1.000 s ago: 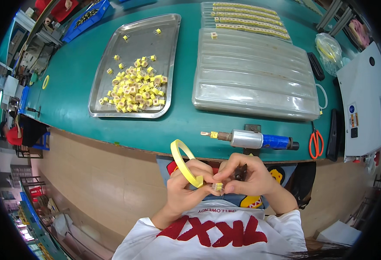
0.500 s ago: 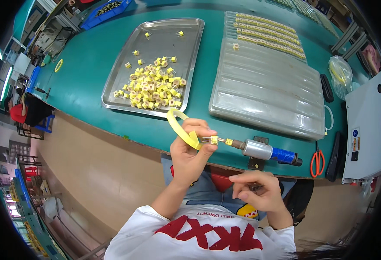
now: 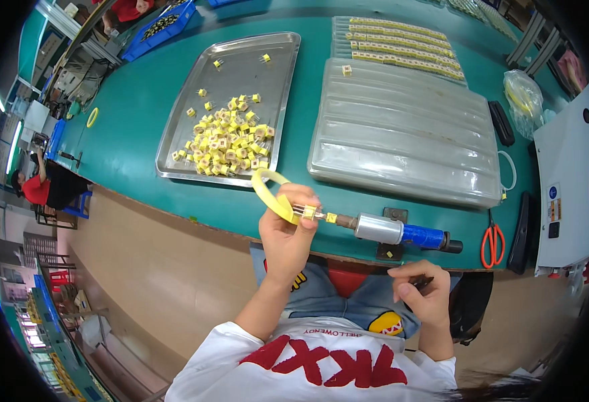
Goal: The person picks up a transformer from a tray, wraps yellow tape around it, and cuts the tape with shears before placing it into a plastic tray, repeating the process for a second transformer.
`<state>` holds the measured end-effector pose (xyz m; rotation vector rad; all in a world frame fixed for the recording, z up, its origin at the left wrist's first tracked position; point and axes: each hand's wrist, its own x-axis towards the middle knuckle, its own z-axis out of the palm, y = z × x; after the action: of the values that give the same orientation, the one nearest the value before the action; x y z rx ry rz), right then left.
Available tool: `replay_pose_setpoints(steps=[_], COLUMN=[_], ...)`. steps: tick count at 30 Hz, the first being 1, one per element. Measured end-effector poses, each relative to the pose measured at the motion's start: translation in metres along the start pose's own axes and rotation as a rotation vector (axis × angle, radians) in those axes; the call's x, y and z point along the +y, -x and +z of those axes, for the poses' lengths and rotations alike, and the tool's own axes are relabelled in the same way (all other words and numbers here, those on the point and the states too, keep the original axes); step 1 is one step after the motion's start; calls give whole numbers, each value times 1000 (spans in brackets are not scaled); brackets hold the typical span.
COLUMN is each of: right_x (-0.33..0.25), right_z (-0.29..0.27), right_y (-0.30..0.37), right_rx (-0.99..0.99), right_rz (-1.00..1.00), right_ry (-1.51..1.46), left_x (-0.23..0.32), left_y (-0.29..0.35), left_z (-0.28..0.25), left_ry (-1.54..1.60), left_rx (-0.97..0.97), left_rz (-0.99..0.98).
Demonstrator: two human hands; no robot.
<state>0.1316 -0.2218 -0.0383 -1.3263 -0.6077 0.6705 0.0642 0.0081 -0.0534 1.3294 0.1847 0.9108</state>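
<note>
My left hand (image 3: 285, 234) is closed on a small yellow coil (image 3: 308, 212) with metal pins, pinched between thumb and fingers. A roll of yellow tape (image 3: 262, 194) hangs around the fingers of the same hand, its edge against the coil's pins. The coil meets the tip of a silver and blue cylindrical spindle tool (image 3: 379, 228), which also carries a small yellow piece (image 3: 332, 218). Over my lap, my right hand (image 3: 430, 298) is curled, apart from the tool, around something dark that its fingers mostly hide.
A metal tray (image 3: 247, 77) holds many yellow coils. Stacked clear plastic trays (image 3: 401, 134) lie right of it, rows of coils behind. Orange-handled scissors (image 3: 492, 246) and a white machine (image 3: 569, 167) are at the right. A person (image 3: 36, 191) sits far left.
My right hand has moved to the right, farther from the left hand. The left hand still pinches the coil at the tool's tip. The whole view has shifted slightly.
</note>
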Motion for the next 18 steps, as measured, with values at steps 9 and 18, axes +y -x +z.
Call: replay_pose_setpoints(steps=[9,18], right_x=[-31,-39], right_z=[30,49], right_y=[-26,-43], right_rx=[-178,-188], right_rz=[-91,-253], right_ry=[235,588], left_x=[7,48], left_y=[3,17], left_z=[7,-27], left_ry=[46,-333], left_rx=[-60,-464], left_rz=[-61,-310])
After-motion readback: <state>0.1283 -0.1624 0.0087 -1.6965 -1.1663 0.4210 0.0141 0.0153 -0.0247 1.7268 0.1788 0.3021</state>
